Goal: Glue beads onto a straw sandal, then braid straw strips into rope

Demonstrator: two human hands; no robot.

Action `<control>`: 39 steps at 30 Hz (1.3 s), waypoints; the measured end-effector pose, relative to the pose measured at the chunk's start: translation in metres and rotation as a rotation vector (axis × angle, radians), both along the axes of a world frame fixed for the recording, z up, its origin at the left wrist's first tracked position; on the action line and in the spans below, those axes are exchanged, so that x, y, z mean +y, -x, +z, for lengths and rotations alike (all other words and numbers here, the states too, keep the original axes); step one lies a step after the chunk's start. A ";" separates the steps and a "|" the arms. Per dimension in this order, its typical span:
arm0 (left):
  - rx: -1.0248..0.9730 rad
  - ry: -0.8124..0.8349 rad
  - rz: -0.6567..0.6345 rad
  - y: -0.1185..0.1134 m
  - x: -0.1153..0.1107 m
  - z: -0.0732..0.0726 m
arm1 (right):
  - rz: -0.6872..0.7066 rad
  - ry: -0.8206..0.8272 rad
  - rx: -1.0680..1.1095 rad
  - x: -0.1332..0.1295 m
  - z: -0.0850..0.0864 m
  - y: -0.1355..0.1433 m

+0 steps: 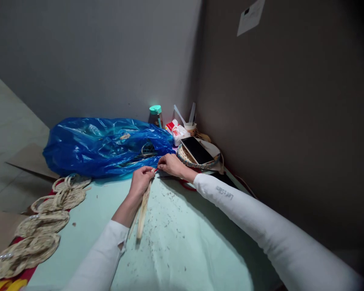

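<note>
My left hand (140,180) is closed in a pinch on pale dried straw strips (143,216), which hang down from the fingers over the table. At the top end of the strips shows a small red piece (155,170), between the fingertips of both hands. My right hand (171,165) pinches at this red piece, its fingers pressed together. Whether the red piece is tied to the straw is too small to tell. Just below my right wrist lie red-handled scissors (186,185), partly hidden by the arm.
A blue plastic bag (87,147) fills the back left. Woven straw sandals (33,242) line the left edge. A phone (197,150) rests on a woven basket (214,163) at right, near a tissue pack (176,131), a teal-lidded jar (155,115) and a cup (190,128). Walls stand behind and right.
</note>
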State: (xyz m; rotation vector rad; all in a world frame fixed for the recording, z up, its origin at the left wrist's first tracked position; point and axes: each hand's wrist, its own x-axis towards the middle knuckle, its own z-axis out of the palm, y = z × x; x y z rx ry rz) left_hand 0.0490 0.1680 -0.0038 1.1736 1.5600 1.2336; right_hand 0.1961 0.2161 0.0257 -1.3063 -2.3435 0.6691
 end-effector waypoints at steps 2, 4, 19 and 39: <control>0.019 -0.002 0.011 0.001 0.004 0.000 | 0.004 -0.006 -0.015 0.008 -0.003 0.003; 0.042 -0.003 0.024 0.003 0.006 -0.001 | 0.020 -0.016 -0.029 0.016 -0.006 0.005; 0.407 -0.048 0.036 0.000 0.003 -0.008 | 0.141 -0.305 -0.364 -0.012 -0.012 0.000; 0.405 -0.044 0.002 0.005 0.001 -0.013 | 0.480 -0.667 -0.643 -0.024 -0.008 0.003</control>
